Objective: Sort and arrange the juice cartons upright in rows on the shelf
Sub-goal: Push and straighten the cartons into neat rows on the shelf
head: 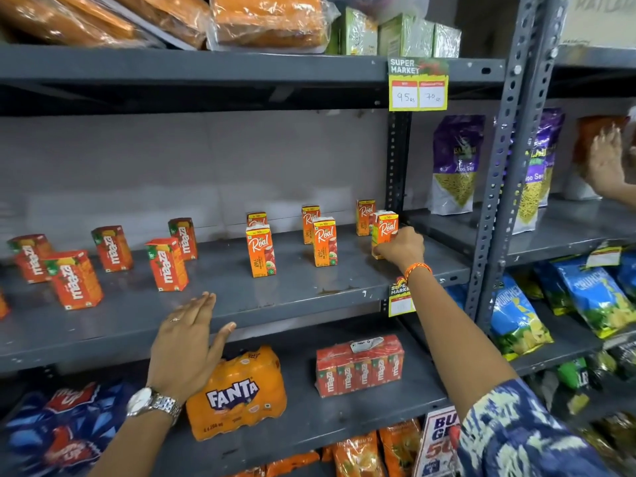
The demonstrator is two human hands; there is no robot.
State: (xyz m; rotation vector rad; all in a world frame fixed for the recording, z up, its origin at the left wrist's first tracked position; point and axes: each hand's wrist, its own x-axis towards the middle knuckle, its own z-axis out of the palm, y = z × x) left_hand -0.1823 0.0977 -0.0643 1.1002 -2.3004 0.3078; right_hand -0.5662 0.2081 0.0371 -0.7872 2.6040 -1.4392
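Right hand (401, 247) grips end carton (384, 233) — upright post (398, 160) just beside

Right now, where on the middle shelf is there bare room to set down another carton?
The widest bare patch is the shelf front, between the left hand and the right hand, ahead of the Real cartons. Another gap lies between those and the Maaza cartons. The left end is crowded with Maaza.
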